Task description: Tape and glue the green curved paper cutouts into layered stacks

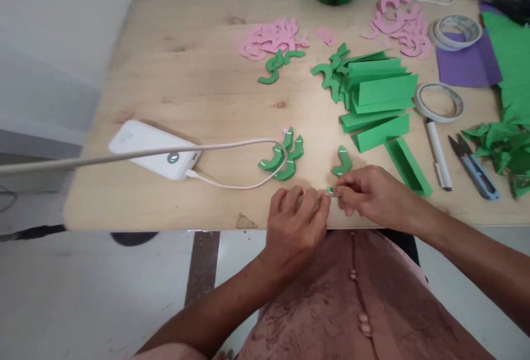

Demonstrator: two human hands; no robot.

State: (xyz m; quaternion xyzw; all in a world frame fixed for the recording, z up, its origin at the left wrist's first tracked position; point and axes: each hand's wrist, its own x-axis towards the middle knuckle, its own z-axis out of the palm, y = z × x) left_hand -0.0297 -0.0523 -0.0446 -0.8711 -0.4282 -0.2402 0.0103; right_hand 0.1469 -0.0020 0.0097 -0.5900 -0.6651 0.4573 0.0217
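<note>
Near the table's front edge, a small green paper piece [330,190] with a white mark shows between my two hands. My right hand [366,194] pinches its right side between thumb and fingertips. The curled fingers of my left hand [296,219] close on its left side; most of the piece is hidden. Just above my right fingertips lies a curved green cut-out [342,162] with white strips on it. Left of that, several similar curved green cut-outs [285,168] with white strips lie grouped together, a white cable loop [265,141] passing over them.
A white power bank [151,147] lies at left. Folded green strips [387,92], pink cut-outs [271,37] and tape rolls [439,102] sit farther back. At right are a white marker [439,153], blue-handled thread snips [474,167] and crumpled green paper [503,150].
</note>
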